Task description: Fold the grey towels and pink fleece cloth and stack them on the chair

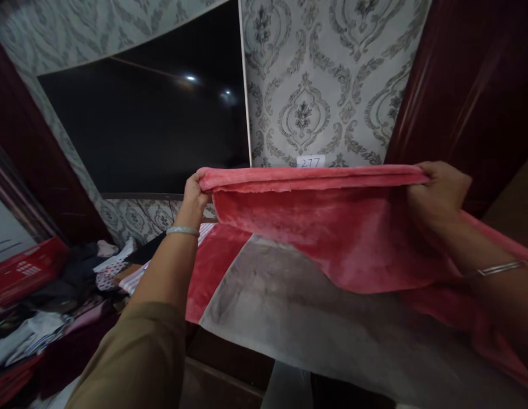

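Observation:
A pinkish-red plush blanket (306, 216) is stretched between my two hands, its upper edge folded over and pulled taut. My left hand (196, 190) grips the left end of that edge, fingers closed round the fabric. At the right end, my right hand (440, 187) is closed on the edge too. From there the cloth hangs down and trails to the right under my right forearm. Below it lies a grey plush cloth (281, 289), spread flat, with red fabric (221, 255) along its left side. How the grey and red pieces join is hidden.
A large dark television (153, 113) hangs on the patterned wall, with a paper label (310, 162) reading 277 beside it. Piled clothes (38, 335) and a red box (29, 272) lie at the left. Dark red wooden panels (464, 85) rise on the right.

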Demonstrator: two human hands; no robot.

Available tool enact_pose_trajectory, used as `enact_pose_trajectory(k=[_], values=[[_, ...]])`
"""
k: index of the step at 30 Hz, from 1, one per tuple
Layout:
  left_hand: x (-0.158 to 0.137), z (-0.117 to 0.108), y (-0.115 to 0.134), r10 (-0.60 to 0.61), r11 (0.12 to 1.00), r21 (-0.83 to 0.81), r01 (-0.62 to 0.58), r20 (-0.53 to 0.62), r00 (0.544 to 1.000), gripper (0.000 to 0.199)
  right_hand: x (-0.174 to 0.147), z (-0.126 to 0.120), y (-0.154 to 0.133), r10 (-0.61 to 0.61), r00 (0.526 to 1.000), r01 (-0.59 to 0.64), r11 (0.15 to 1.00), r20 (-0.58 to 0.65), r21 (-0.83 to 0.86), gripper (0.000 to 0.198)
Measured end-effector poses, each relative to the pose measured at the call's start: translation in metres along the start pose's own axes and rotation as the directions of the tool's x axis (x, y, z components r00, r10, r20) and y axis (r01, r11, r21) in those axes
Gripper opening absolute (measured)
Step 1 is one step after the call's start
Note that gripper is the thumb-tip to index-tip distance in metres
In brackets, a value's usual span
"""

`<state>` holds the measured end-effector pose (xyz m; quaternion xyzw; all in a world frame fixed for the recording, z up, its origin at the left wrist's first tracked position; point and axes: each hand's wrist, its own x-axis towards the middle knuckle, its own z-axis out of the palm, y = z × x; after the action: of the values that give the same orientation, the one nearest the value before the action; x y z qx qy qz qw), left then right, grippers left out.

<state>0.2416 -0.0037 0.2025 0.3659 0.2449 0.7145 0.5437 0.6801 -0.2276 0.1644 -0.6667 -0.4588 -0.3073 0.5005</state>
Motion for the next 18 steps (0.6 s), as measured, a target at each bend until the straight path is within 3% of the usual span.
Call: enact_pose_trajectory(k=[3, 5, 7, 10, 13, 16, 18], values=[[0.017, -0.029, 0.015, 0.034, 0.996, 0.080, -0.029, -0.051, 0.998, 0.012, -0.016, 0.012, -0.021, -0.171, 0.985, 0.171, 0.985, 0.000, 0.008, 0.030], [0.016, -0.066, 0.015, -0.028, 0.953, 0.298, 0.059, -0.105, 0.994, 0.013, -0.053, 0.025, -0.022, -0.259, 0.963, 0.257, 0.966, 0.073, 0.036, 0.030], [0.003, -0.111, 0.006, -0.158, 0.782, 0.571, 0.250, -0.205, 0.966, 0.012, -0.108, 0.040, -0.015, -0.360, 0.913, 0.341, 0.932, 0.190, 0.126, 0.036], [-0.030, -0.178, -0.024, -0.224, 0.633, 0.669, 0.391, -0.325, 0.919, 0.014, -0.202, 0.059, 0.003, -0.429, 0.845, 0.393, 0.903, 0.319, 0.173, 0.042], [-0.064, -0.226, -0.058, -0.258, 0.508, 0.720, 0.473, -0.397, 0.881, 0.020, -0.272, 0.066, 0.014, -0.476, 0.755, 0.427, 0.879, 0.451, 0.213, 0.048], [-0.080, -0.252, -0.079, -0.265, 0.432, 0.757, 0.491, -0.413, 0.871, 0.021, -0.297, 0.063, 0.018, -0.471, 0.678, 0.420, 0.878, 0.564, 0.228, 0.054], [-0.080, -0.261, -0.082, -0.276, 0.386, 0.783, 0.488, -0.406, 0.871, 0.018, -0.295, 0.058, 0.019, -0.470, 0.657, 0.416, 0.878, 0.589, 0.236, 0.055]])
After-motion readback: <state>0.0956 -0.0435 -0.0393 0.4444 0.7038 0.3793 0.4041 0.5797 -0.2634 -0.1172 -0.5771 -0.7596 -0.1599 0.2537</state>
